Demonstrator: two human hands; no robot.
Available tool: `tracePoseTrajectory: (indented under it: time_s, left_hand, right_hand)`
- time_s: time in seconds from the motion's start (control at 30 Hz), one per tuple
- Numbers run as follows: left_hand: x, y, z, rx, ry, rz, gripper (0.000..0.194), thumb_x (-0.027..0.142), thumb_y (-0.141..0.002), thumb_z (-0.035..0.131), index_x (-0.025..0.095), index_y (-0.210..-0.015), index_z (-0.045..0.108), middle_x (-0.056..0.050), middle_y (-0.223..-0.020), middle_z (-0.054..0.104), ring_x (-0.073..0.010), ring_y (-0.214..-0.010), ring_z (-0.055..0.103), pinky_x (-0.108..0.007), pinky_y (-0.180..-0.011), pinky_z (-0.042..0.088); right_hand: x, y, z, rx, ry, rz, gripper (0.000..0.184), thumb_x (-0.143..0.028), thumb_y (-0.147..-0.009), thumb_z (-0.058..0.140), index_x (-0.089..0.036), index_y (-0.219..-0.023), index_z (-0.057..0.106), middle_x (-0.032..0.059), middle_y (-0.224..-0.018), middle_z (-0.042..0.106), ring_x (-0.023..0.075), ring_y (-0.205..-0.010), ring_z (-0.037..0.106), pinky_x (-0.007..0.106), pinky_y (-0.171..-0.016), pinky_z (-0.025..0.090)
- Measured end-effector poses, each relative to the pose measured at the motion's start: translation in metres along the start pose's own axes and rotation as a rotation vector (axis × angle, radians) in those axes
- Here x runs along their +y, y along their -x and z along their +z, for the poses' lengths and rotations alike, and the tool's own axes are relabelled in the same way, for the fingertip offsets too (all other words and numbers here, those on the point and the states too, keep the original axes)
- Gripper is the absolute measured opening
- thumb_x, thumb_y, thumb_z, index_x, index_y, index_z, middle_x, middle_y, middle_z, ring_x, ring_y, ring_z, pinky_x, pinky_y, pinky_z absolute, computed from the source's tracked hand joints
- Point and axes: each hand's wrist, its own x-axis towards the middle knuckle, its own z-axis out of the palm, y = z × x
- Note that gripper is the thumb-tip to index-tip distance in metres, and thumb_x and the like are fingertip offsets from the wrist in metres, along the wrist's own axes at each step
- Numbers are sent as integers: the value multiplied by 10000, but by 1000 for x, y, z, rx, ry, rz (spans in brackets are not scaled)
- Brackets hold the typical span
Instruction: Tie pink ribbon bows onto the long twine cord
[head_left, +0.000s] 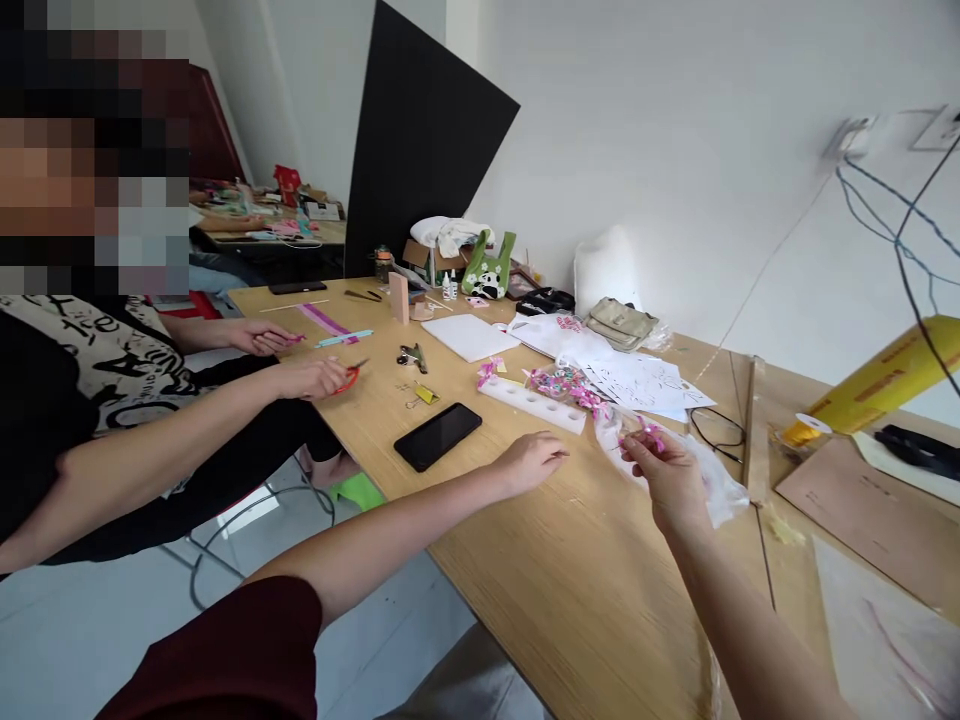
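My right hand (669, 475) pinches a small pink ribbon piece (655, 437) above the edge of a clear plastic bag (724, 490). My left hand (534, 464) is just over the tabletop, apart from the right, with its fingertips pressed together; whatever they hold, if anything, is too small to make out. Beyond it lies a white strip with round holes (531, 403), a pink ribbon piece at its far end. Behind the strip several pink and multicoloured small pieces (562, 383) are heaped by the bag.
Left of my hands lie a black phone (439, 437), a yellow binder clip (427, 394) and a dark clip (411, 357). A co-worker's hand (322, 378) holds red-handled scissors (348, 380). Eyeglasses (716, 430) and a yellow roll (892, 375) lie at right.
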Motion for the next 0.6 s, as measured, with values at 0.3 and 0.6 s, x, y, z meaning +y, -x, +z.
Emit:
tracePoseTrajectory:
  time_s: [0.3, 0.6]
  left_hand:
    - [-26, -35, 21, 95, 407, -306, 219, 150, -729, 495, 137, -919, 605, -68, -835, 618, -142, -724, 557, -288, -684, 450]
    - [-73, -25, -18, 19, -103, -160, 102, 150, -719, 463, 164, -746, 561, -129, -970, 587, -248, -1020, 498, -369, -925, 350]
  right_hand:
    - [21, -31, 43, -60, 340, -145, 214, -383, -682, 589, -171, -683, 615, -6, -550, 567, 121, -504, 467, 242, -485, 341]
    - [39, -50, 66, -34, 388, -185, 236, -403, -704, 558, -177, -643, 589, -15, -520, 544, 116, -481, 453, 234, -470, 331]
